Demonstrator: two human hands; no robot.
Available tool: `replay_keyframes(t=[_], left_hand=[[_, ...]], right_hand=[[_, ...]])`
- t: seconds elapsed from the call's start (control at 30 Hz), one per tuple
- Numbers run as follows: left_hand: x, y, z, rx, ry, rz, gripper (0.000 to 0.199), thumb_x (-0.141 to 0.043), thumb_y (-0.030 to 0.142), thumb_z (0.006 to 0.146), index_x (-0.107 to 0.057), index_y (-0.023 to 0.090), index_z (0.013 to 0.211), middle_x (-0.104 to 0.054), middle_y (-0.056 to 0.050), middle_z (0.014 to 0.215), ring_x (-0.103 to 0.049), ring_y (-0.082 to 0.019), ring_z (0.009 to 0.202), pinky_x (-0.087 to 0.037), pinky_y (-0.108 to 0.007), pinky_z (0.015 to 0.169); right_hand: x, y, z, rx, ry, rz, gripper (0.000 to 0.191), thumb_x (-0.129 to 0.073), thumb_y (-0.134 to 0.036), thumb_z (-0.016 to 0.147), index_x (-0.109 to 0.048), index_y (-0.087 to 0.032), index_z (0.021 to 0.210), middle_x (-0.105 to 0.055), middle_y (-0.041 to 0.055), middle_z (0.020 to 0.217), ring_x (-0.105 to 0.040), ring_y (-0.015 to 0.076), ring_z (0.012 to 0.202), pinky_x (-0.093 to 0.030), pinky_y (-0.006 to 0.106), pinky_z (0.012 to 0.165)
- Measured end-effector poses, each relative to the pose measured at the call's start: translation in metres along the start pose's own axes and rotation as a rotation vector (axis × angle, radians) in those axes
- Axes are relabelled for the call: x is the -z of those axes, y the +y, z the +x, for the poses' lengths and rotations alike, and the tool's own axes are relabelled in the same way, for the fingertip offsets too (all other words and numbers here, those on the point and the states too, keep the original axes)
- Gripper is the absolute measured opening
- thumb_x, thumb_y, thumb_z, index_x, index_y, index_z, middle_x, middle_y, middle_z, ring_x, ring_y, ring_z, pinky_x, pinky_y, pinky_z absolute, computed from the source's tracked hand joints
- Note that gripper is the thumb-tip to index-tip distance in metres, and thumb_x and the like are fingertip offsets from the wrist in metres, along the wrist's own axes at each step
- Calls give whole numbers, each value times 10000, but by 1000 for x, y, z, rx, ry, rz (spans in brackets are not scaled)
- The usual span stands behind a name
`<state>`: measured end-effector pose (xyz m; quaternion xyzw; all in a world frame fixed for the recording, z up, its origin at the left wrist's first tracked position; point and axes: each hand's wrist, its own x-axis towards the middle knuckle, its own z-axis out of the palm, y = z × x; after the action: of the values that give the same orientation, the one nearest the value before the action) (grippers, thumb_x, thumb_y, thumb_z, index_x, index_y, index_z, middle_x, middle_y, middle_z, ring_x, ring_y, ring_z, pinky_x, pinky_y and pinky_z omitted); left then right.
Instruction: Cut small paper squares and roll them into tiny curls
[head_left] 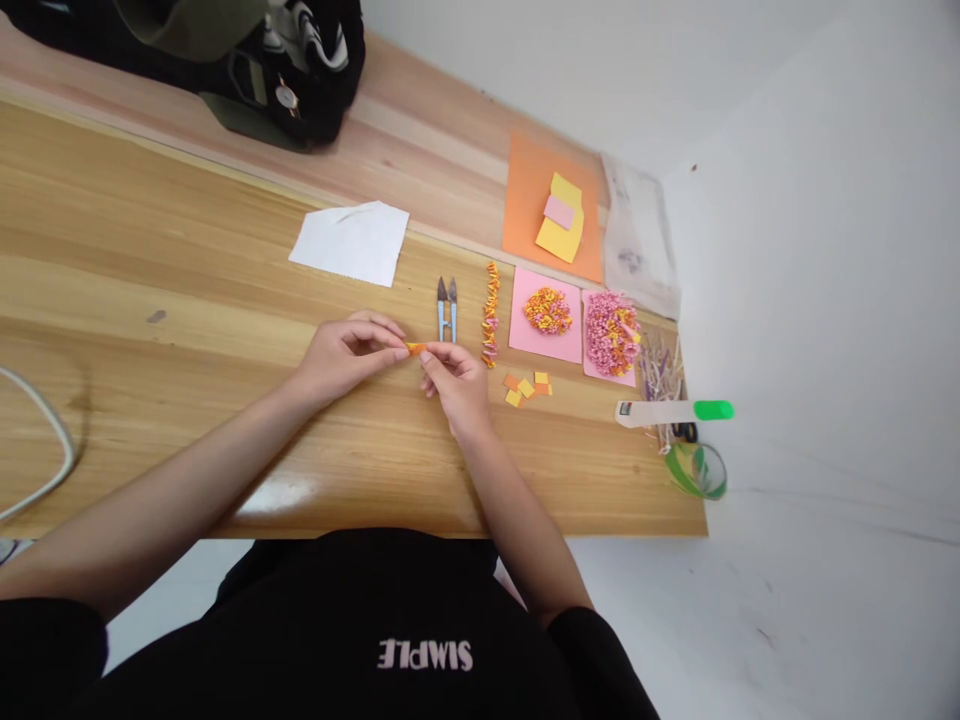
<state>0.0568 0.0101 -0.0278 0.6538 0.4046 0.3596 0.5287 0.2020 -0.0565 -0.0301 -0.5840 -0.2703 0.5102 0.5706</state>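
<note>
Between my left hand point(352, 352) and my right hand point(457, 380) is a small orange and yellow paper piece point(416, 348), its ends pinched by the fingertips of both. Just beyond my right hand lie blue-handled snips point(448, 312), blades pointing away. To their right runs an upright row of small folded orange, yellow and pink pieces point(490, 315). Several small orange and yellow paper squares point(526, 388) lie right of my right hand. Two pink sheets farther right carry a heap of orange and yellow pieces point(547, 311) and a bigger, mostly pink heap point(609, 335).
White paper point(352, 242) lies beyond my left hand. An orange sheet point(525, 205) with yellow and pink notes is at the back right, beside a clear plastic bag point(641, 235). A green-capped glue bottle point(667, 412) and green cup point(694, 470) stand right. A black bag point(195, 75) is back left.
</note>
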Motion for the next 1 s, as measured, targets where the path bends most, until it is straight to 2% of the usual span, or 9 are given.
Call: replay_keyframes(t=[0.37, 0.6, 1.0], left_hand=[[1, 0, 1, -19, -21, -24, 249, -799, 456, 639, -748, 216, 681, -682, -51, 902, -622, -182, 841, -500, -322, 791], [-1, -1, 1, -17, -2, -28, 215, -800, 419, 644, -758, 213, 690, -684, -48, 885, -612, -170, 812, -484, -301, 734], [-1, 0, 1, -6, 6, -51, 201, -796, 402, 638, -757, 212, 686, -681, -55, 876, -616, -182, 825, -478, -300, 729]], right_hand=[[0, 3, 1, 26, 6, -6, 180, -708, -332, 670, -669, -197, 782, -601, -53, 567, -494, 68, 444, -372, 206, 411], [0, 1, 0, 40, -2, 19, 173, -706, -318, 649, -680, -193, 766, -618, -47, 571, -489, 65, 428, -370, 207, 402], [0, 1, 0, 38, -13, 15, 181, -710, -329, 654, -681, -198, 776, -618, -45, 579, -491, 69, 434, -370, 211, 407]])
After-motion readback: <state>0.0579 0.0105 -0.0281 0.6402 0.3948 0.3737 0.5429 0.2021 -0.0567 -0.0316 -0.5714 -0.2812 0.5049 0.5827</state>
